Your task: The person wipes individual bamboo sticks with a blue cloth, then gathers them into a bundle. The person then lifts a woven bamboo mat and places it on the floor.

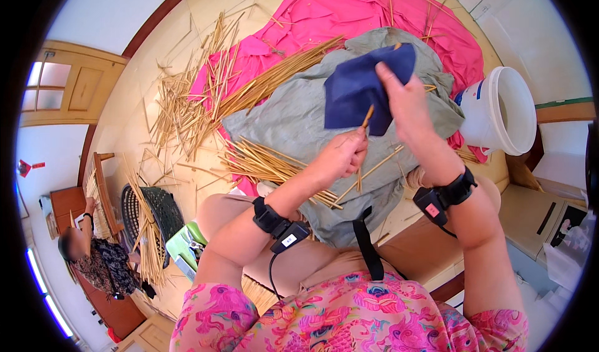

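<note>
right: white bucket [483, 118] | upper left: wooden door [85, 90] | lower left: co-worker [103, 266] in patterned top, green case [181, 247]

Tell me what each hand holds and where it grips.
The left hand grips a straw stalk below its visible upper end; the right hand holds the dark blue cloth by its right part.

The left arm [299, 190] bends at the elbow and leans across in front of the lap [312, 261], and the left hand [346, 152] is curled up with its fingers folded in. The right arm [483, 227] bends too and reaches farther out past the lap. The right hand [409, 105] is a bit blurry and higher than the left one, squeezing tight with its thumb [388, 77] pointing away from the lap.
</note>
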Demonstrator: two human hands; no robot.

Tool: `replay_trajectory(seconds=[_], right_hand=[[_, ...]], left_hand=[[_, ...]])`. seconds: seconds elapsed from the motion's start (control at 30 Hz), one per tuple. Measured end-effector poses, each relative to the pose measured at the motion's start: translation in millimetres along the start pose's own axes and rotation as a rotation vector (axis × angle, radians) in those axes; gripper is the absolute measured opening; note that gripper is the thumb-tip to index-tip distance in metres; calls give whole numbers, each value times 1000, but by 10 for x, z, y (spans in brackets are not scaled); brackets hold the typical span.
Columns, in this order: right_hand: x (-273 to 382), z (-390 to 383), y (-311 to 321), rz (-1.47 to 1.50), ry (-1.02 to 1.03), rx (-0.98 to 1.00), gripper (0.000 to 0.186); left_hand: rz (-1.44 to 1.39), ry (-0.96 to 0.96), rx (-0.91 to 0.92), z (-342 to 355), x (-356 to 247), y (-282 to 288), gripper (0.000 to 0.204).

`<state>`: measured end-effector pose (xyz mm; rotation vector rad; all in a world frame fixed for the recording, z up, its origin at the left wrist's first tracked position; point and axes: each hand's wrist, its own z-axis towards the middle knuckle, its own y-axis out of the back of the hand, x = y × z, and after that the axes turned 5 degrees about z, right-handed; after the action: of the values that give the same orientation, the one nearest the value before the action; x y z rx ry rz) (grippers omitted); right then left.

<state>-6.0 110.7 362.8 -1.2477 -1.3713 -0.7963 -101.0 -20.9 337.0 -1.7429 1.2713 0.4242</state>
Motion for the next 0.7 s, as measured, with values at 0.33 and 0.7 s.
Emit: replay_trajectory(seconds=[0.33, 0.7], right_hand=[[-73, -143, -5, 138, -129, 257, 25], [-130, -57, 100, -162, 6, 293, 21]], left_hand=[[-152, 32, 36, 28, -32, 77, 41], [982, -284, -482, 26, -153, 290, 27]])
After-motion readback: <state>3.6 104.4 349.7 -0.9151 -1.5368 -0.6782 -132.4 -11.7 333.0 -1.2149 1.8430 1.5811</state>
